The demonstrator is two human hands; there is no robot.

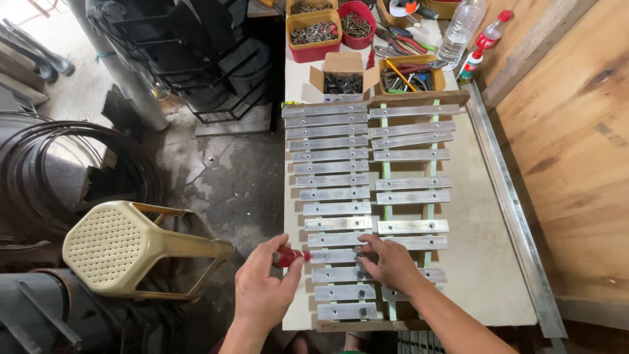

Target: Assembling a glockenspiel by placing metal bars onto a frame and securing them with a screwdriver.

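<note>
Silver metal bars [335, 194] lay in two columns on a pale green wooden frame [385, 172] that rested on a white worktable [488, 262], and both hands worked at the near end of the left column. The left hand [263, 292] was closed around a red-handled screwdriver [288, 256], whose handle pointed toward the middle of the frame; its tip was hidden, so I could not tell whether it sat in a screw. The right hand [391, 262] lay palm down with fingers curled over the bar [334, 256] at the inner end, pressing it where the two columns met; whether it pinched anything small beneath the fingers could not be seen. That bar thus sat between the two hands, touched by the right and just beside the left. As a judgement, the likeliest trouble was the driver skidding off toward the right fingers, since they rested close in line with it. The bar could also twist out of square if the holding hand eased, and the neighbouring loose-looking bars nearby might be nudged. At the far end of the table stood a small cardboard box of dark screws [343, 80], red and yellow tubs of hardware [314, 34], pliers in a tray [406, 75] and a clear plastic bottle [462, 26]. A beige plastic stool [124, 246] lay tipped on the concrete floor to the left.
</note>
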